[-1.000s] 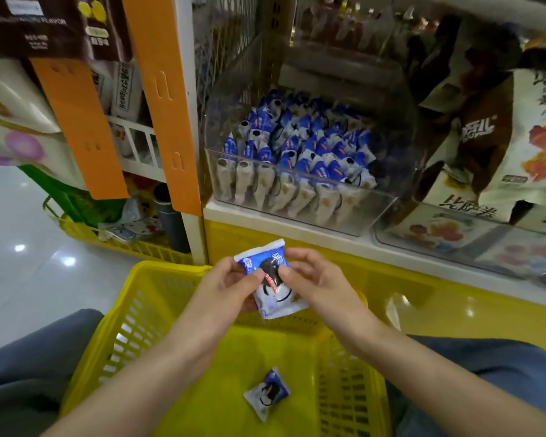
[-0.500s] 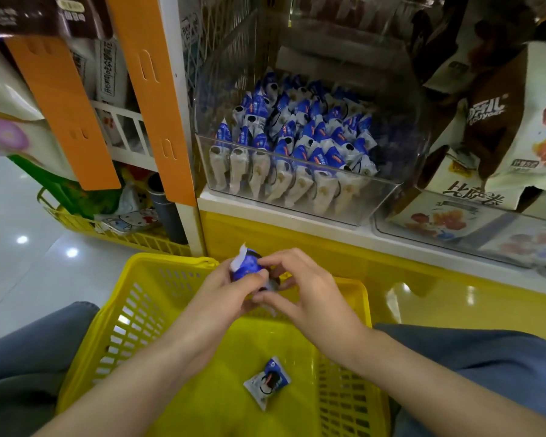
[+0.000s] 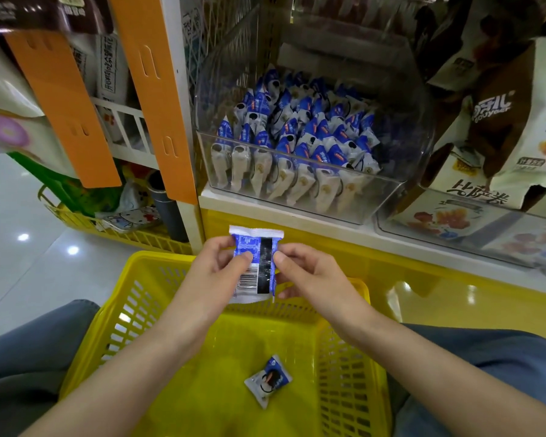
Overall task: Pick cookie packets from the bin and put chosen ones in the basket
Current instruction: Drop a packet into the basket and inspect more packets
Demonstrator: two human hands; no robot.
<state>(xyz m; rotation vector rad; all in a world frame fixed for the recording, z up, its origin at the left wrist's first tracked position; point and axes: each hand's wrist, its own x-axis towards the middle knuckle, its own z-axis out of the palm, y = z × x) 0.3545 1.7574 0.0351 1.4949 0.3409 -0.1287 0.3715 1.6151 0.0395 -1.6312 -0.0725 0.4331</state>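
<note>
One cookie packet (image 3: 256, 263), back side up with barcode showing, pinched at its edges between thumb and fingers of left hand (image 3: 216, 272) and right hand (image 3: 309, 275) above the yellow basket (image 3: 133, 298), apparently for label inspection; second packet (image 3: 268, 380) lies on the basket floor, the clear bin (image 3: 375, 197) stocked behind.

A blue-and-white cookie packet (image 3: 255, 263) is held upright above the far rim of the yellow basket (image 3: 133, 298). Its back faces the camera, showing a barcode and a black seam strip. The left hand (image 3: 216, 272) and right hand (image 3: 306, 272) pinch its side edges. A second packet (image 3: 268, 380) lies face up, askew, on the basket floor. The clear bin (image 3: 297, 205) beyond is packed with matching packets (image 3: 297, 137) standing in rows.
</note>
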